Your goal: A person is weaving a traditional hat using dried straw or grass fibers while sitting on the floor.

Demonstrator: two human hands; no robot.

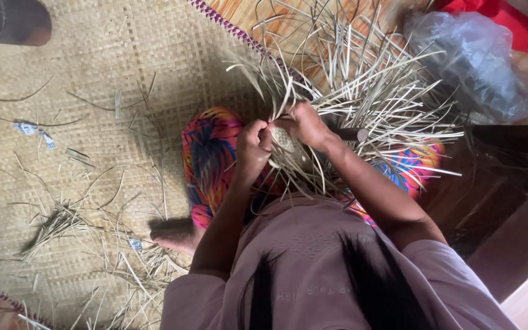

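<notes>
I sit on a mat with a small, partly woven straw piece (286,143) held over my lap. My left hand (253,144) is closed on its left edge. My right hand (305,124) pinches the top of the piece, where the pale straw strips (362,79) begin. Those long loose strips fan out up and to the right from the woven centre. A dark round handle (353,134) pokes out just right of my right wrist; what it belongs to is hidden by the straw.
A woven floor mat (93,110) lies under me, strewn with straw scraps (62,221). My knees in bright patterned cloth (210,153) and one foot (177,236) show below. A clear plastic bag (473,61) sits top right, a dark bar (514,138) at right, a dark object (11,22) top left.
</notes>
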